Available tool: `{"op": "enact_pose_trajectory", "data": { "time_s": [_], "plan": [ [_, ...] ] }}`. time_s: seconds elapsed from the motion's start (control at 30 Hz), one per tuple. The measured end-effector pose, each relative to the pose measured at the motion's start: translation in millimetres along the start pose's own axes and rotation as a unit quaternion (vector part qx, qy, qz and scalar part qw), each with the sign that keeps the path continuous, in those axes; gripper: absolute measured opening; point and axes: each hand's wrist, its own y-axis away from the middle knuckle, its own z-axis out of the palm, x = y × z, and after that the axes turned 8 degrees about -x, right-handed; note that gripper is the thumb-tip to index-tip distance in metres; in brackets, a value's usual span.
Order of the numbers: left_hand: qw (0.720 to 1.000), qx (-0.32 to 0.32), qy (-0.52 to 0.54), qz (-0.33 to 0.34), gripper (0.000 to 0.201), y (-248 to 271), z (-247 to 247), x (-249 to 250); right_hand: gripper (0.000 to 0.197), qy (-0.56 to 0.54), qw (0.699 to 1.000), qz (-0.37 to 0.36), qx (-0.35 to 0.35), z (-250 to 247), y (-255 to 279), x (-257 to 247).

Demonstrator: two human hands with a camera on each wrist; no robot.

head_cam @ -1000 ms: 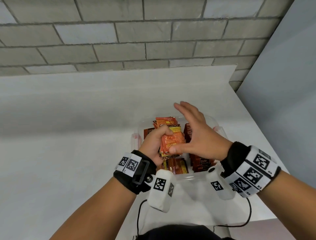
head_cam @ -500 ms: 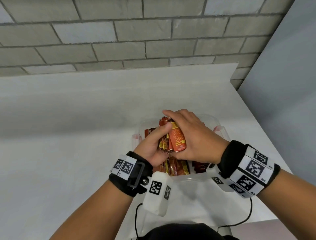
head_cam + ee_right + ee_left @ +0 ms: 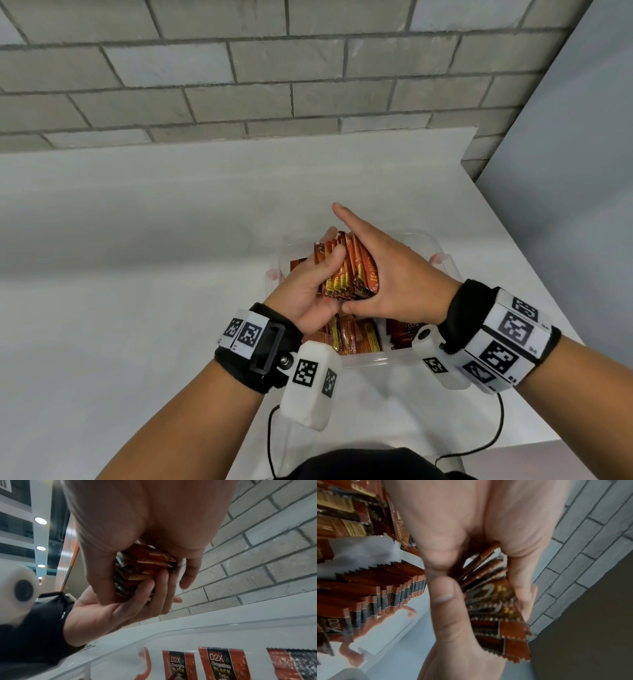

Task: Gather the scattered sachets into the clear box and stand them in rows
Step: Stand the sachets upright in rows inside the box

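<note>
both hands [image 3: 346, 284] clamp a wad of glossy, saw-edged sachets [image 3: 349, 270] above the clear box [image 3: 442, 260].

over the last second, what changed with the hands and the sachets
The right hand, open a second ago, has closed in against the sachets that the left hand grips, squaring them into a tighter bundle, its forefinger straight. The bundle stays above the box; the rows inside look unchanged.
</note>
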Motion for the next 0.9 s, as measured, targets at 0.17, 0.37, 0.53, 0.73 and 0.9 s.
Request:
{"op": "enact_pose_trajectory", "data": {
  "time_s": [0.17,0.37,0.53,0.73,0.9],
  "plan": [
    [0.999,-0.030,0.002,-0.017,0.050,2,2,0,0.121,-0.007,1.000,0.006,-0.010,4,-2,-3],
    [1.000,0.002,-0.017,-0.008,0.054,2,1,-2,0.122,0.017,1.000,0.019,-0.008,6,-4,1],
    [0.999,0.023,0.004,-0.034,0.043,3,0,-3,0.121,0.080,0.996,0.027,-0.038,9,-6,-1],
    [0.996,0.074,-0.004,-0.039,0.021,3,5,-2,0.125,0.120,0.990,0.036,-0.057,9,-11,-7],
    [0.997,0.068,-0.003,-0.029,0.029,2,7,-1,0.131,0.101,0.991,0.062,-0.068,7,-15,-11]
  ]
}}
